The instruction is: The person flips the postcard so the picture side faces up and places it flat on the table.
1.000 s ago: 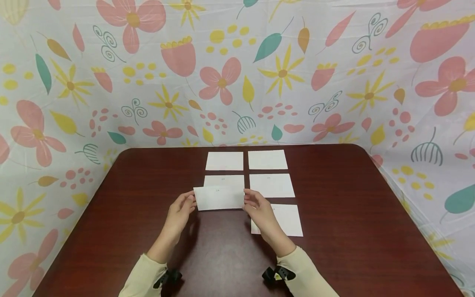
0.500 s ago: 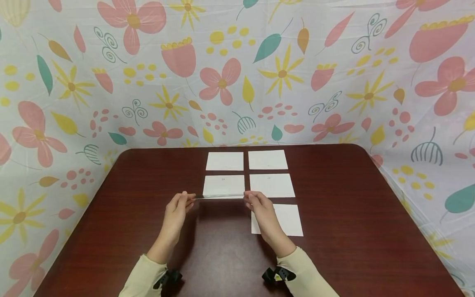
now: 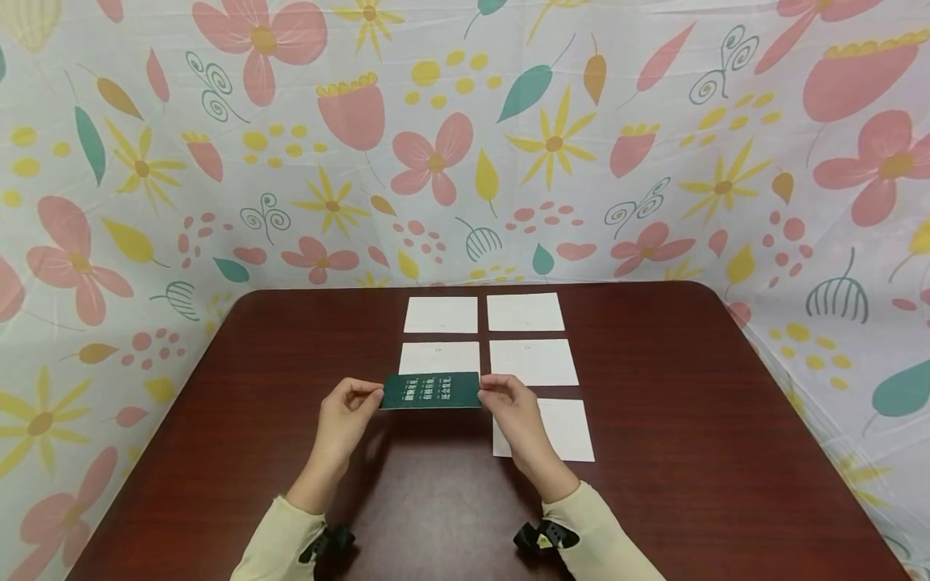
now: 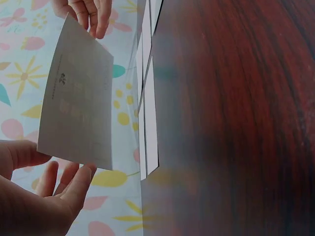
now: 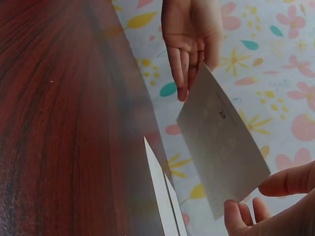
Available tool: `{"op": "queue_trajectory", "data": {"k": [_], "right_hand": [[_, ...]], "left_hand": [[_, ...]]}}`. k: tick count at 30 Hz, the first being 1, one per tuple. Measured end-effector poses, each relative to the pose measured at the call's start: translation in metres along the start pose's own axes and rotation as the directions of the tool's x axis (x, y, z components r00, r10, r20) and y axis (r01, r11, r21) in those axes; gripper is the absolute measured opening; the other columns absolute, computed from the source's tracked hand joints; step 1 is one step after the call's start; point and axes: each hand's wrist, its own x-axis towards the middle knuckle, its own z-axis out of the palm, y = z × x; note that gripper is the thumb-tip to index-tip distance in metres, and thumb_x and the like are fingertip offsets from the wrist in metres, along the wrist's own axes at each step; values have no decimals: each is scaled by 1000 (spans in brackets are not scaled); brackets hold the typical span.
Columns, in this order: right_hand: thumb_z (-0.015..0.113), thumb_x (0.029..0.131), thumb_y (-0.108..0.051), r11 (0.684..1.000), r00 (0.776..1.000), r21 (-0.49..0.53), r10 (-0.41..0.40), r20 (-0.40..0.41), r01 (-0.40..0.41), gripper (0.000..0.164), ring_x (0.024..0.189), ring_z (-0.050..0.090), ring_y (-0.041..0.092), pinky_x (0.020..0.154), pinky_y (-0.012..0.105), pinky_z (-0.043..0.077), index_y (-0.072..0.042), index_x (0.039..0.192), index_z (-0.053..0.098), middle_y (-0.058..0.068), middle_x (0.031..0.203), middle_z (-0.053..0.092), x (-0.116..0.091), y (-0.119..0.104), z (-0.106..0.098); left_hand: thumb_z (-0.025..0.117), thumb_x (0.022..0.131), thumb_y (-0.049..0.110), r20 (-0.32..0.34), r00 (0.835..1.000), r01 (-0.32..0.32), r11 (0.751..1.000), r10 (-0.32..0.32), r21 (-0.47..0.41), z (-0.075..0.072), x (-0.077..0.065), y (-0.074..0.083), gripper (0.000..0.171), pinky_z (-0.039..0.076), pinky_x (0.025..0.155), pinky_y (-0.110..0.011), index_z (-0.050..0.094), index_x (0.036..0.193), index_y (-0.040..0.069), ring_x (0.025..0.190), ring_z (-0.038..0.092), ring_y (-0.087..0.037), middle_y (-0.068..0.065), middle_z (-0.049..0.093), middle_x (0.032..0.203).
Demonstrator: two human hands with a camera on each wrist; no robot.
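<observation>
A green card (image 3: 430, 390) with white printed characters is held level between both hands above the table. My left hand (image 3: 345, 420) pinches its left end, and my right hand (image 3: 517, 415) pinches the right end. Seen from the left wrist, the underside of the card (image 4: 78, 98) is pale with a small dark mark and fine print. The right wrist view shows this pale side of the card (image 5: 221, 142) too, well clear of the tabletop. In the head view the card covers the near edge of a white card (image 3: 439, 357) lying behind it.
On the dark red-brown table (image 3: 654, 420) more white cards lie in two columns: a back left card (image 3: 440, 315), a back right card (image 3: 525, 313), a middle right card (image 3: 534, 363) and a front right card (image 3: 561, 432), partly behind my right hand. A flowered cloth (image 3: 465, 161) hangs behind the table.
The held card showed its white side, then tilted edge-on, and now shows its green printed face to the head camera. Both hands stay at its ends; the table cards have not moved.
</observation>
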Motion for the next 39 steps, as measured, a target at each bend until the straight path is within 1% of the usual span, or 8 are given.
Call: {"op": "queue_trajectory", "data": {"k": [6,9,15,18,22,28,33,39], "right_hand": [[60,88,1,1000,1000,-2,-7,17,7,29,100,61,24,81,29,49,6,117,58,21,114,60,-2,0,0],[61,87,2,1000,1000,-14,-9,16,10,30,99,61,24,79,28,50,6,117,58,21,114,61,-1,1,0],[63,84,6,999,1000,-41,-24,9,24,32,96,62,25,77,27,52,6,116,59,20,110,61,1,5,1],[63,82,7,998,999,-60,-30,13,31,36,94,62,25,75,28,52,5,118,60,18,107,61,2,8,1],[63,81,8,996,1000,-87,-20,17,21,41,93,62,24,74,28,52,5,122,59,17,105,59,4,11,1],[64,81,9,992,1000,-122,-6,28,9,47,90,62,20,72,26,52,6,128,57,17,106,58,5,14,1],[64,79,10,987,998,-158,-17,56,25,49,85,62,19,68,27,52,7,128,56,18,105,58,4,17,0],[63,74,12,978,995,-205,-26,93,45,55,74,62,17,60,27,51,8,128,54,19,99,56,3,19,-1]], "left_hand": [[67,85,-6,4,999,-36,999,36,-13,0,1,-3,15,51,71,-17,64,99,-5,99,65,-21,-19,66,106],[68,82,-9,5,998,-57,998,57,-10,-1,1,-3,16,52,71,-17,64,97,-6,98,65,-27,-20,66,104],[69,80,-10,5,996,-84,994,84,66,-1,0,-4,18,52,67,-19,66,97,-4,88,67,-26,-19,67,99],[69,79,-11,13,994,-111,988,111,102,0,1,-5,24,53,68,-20,66,102,-3,88,67,-27,-20,67,99],[67,79,-14,49,989,-142,984,138,111,0,4,-7,40,53,75,-21,62,118,-5,93,65,-31,-22,64,106],[66,81,-12,124,989,-103,986,86,132,0,7,-8,52,52,77,-23,53,132,-6,95,63,-30,-21,62,108],[66,82,-9,160,987,-62,983,34,173,1,8,-9,51,51,72,-24,54,131,-5,93,60,-26,-18,61,105],[68,79,-10,175,985,-45,976,8,212,3,10,-12,49,49,65,-24,58,127,-3,85,57,-22,-14,58,98]]}}
